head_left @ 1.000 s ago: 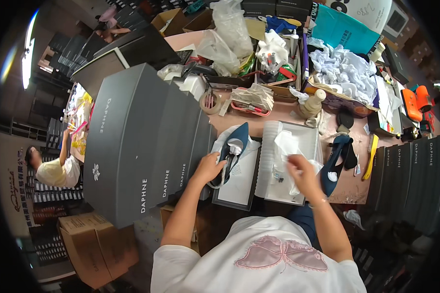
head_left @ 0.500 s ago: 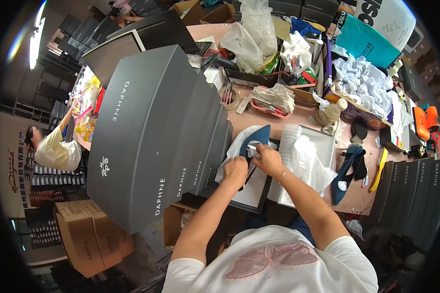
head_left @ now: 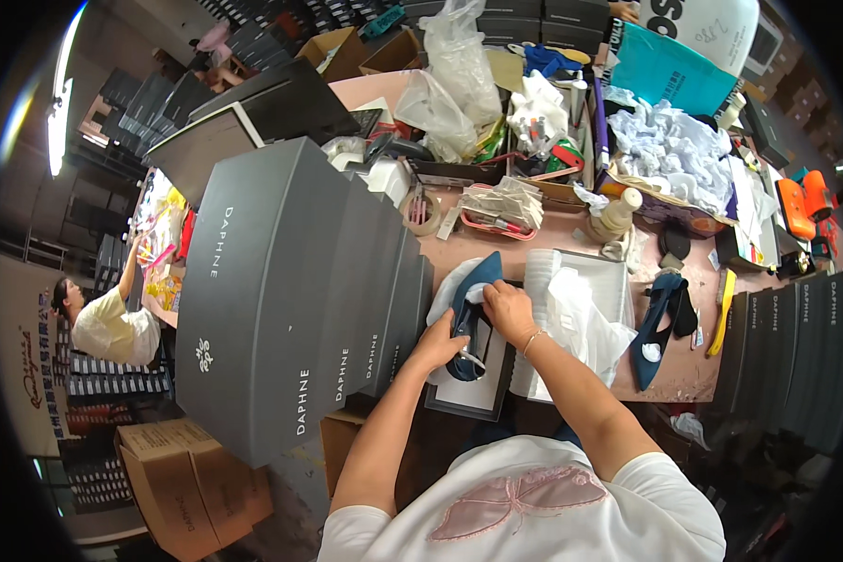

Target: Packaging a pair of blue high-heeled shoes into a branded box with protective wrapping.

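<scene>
A dark blue pointed shoe point(head_left: 484, 271) lies with its toe pointing away from me, over a grey shoebox point(head_left: 465, 412) with a pale inside. My left hand point(head_left: 437, 343) grips the shoe's left side near the straps. Bent over the toe opening, the fingers of my right hand point(head_left: 509, 313) press on a wad of white paper point(head_left: 475, 293) there. White wrapping point(head_left: 446, 288) shows along the shoe's left edge. Right of my right hand lies a box lined with white foam sheet point(head_left: 539, 281) and crumpled tissue point(head_left: 579, 318). The matching blue shoe point(head_left: 648, 330) lies farther right.
Tall grey shoeboxes point(head_left: 262, 300) stand close on my left, and more shoeboxes point(head_left: 796, 337) at the right. Beyond my hands are a basket of tags point(head_left: 502, 208), a bottle point(head_left: 616, 215) and a box of crumpled paper point(head_left: 670, 155). A yellow-handled tool point(head_left: 722, 314) lies at the right edge.
My left hand has shifted left and down and now holds the shoe's side. The shoe's straps and heel part have come into sight. My right hand stays at the toe opening.
</scene>
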Available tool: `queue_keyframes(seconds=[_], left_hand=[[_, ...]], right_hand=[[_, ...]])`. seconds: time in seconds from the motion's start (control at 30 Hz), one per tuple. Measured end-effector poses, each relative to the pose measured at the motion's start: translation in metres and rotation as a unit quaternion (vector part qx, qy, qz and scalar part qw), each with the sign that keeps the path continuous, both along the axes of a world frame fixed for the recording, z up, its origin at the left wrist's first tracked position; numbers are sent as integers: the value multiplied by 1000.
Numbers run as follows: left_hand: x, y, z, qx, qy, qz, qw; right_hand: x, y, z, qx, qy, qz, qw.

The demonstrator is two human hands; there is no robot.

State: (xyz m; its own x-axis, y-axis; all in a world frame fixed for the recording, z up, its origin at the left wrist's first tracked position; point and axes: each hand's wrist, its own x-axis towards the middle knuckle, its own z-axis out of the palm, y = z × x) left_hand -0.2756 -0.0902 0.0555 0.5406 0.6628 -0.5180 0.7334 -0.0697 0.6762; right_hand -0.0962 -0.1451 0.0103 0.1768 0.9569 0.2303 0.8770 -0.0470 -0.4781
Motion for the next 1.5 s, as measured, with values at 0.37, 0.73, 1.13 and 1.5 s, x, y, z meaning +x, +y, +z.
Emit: queue_keyframes(seconds=[0.37, 0.73, 1.13, 1.5], left_hand=[[15, -77, -11, -55, -202, 88, 974], [26, -125, 20, -118, -287, 94, 946], [59, -58, 58, 239, -178, 21, 954], [208, -47, 128, -45, -365, -158, 916]], right_hand=[[25, -31, 79, 3, 165, -70, 984], [44, -60, 49, -60, 308, -140, 939], [227, -260, -8, 63, 176, -469, 863], [200, -228, 194, -101, 135, 38, 985]])
